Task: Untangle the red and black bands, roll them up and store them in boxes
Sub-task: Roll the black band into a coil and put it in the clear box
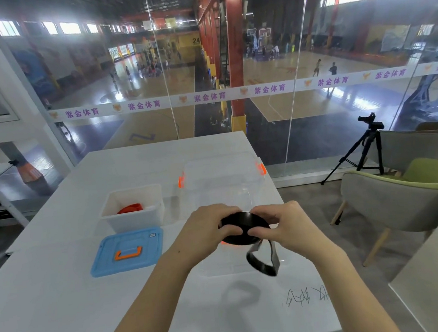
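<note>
Both hands hold the black band [243, 228] above the white table, mostly wound into a flat roll. My left hand [207, 228] grips its left side and my right hand [283, 226] pinches its right side. A loose loop of the black band [262, 263] hangs below the roll. The red band [130, 208] lies rolled inside the small white box [133, 221] at left centre. A clear box with orange latches [224, 176] stands just beyond my hands.
A blue lid with an orange handle [127, 250] lies flat in front of the white box. A clear lid [220, 268] lies under the hanging loop. Chairs [399, 204] and a tripod [363, 149] stand to the right of the table. A glass wall rises behind the table.
</note>
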Action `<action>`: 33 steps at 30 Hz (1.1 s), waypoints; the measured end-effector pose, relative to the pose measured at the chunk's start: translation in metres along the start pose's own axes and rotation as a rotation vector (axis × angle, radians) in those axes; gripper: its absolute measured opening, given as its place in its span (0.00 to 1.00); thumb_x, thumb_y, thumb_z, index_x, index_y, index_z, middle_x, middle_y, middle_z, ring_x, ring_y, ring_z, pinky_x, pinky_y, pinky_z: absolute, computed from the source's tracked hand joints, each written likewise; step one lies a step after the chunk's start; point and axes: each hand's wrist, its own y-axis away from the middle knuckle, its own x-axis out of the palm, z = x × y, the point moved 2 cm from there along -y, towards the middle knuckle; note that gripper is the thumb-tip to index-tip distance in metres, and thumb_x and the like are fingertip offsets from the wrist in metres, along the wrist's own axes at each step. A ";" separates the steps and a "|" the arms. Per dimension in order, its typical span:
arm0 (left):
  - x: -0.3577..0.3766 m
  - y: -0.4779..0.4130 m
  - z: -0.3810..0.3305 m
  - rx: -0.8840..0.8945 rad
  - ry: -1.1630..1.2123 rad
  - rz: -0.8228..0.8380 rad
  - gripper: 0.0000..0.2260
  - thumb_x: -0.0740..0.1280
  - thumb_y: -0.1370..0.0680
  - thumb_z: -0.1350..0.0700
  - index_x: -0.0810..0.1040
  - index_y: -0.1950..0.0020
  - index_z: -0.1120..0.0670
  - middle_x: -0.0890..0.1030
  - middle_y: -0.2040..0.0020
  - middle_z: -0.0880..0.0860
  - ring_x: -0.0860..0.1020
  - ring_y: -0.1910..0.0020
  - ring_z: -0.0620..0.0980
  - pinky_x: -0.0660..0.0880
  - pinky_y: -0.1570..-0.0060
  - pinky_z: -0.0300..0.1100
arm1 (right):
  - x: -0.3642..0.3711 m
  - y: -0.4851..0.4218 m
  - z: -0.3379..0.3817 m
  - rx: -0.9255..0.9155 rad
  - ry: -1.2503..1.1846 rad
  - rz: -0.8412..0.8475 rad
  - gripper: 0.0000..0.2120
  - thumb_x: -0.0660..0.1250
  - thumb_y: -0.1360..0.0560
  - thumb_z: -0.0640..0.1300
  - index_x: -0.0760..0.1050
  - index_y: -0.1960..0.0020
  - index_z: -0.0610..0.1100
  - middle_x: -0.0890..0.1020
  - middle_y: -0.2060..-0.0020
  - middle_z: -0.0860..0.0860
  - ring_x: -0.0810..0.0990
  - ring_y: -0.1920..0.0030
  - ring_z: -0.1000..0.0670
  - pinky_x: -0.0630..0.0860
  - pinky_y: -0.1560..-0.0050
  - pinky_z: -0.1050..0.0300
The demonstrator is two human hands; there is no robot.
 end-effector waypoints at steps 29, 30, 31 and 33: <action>0.008 0.014 0.008 -0.207 0.727 -0.161 0.10 0.71 0.19 0.61 0.85 0.40 0.50 0.88 0.47 0.52 0.87 0.45 0.52 0.84 0.44 0.47 | -0.002 -0.007 -0.002 0.089 -0.419 -0.096 0.20 0.77 0.28 0.30 0.88 0.48 0.55 0.91 0.51 0.50 0.89 0.47 0.50 0.83 0.40 0.53; 0.011 0.014 0.009 -0.215 0.766 -0.169 0.10 0.70 0.19 0.61 0.85 0.40 0.51 0.88 0.45 0.52 0.86 0.44 0.52 0.84 0.42 0.51 | -0.001 -0.006 -0.004 0.098 -0.447 -0.115 0.22 0.76 0.27 0.29 0.88 0.50 0.57 0.91 0.52 0.50 0.89 0.48 0.50 0.82 0.42 0.55; 0.014 0.014 0.010 -0.225 0.803 -0.176 0.10 0.70 0.19 0.60 0.85 0.40 0.51 0.87 0.44 0.52 0.86 0.43 0.53 0.83 0.41 0.54 | -0.001 -0.006 -0.006 0.106 -0.463 -0.126 0.23 0.76 0.27 0.28 0.89 0.51 0.57 0.91 0.53 0.49 0.90 0.49 0.50 0.82 0.43 0.56; 0.019 0.014 0.014 -0.260 0.887 -0.198 0.09 0.70 0.18 0.60 0.84 0.39 0.53 0.87 0.42 0.54 0.85 0.41 0.54 0.81 0.38 0.59 | -0.001 -0.007 -0.010 0.119 -0.474 -0.142 0.21 0.77 0.27 0.29 0.88 0.51 0.56 0.91 0.53 0.49 0.90 0.49 0.50 0.82 0.42 0.53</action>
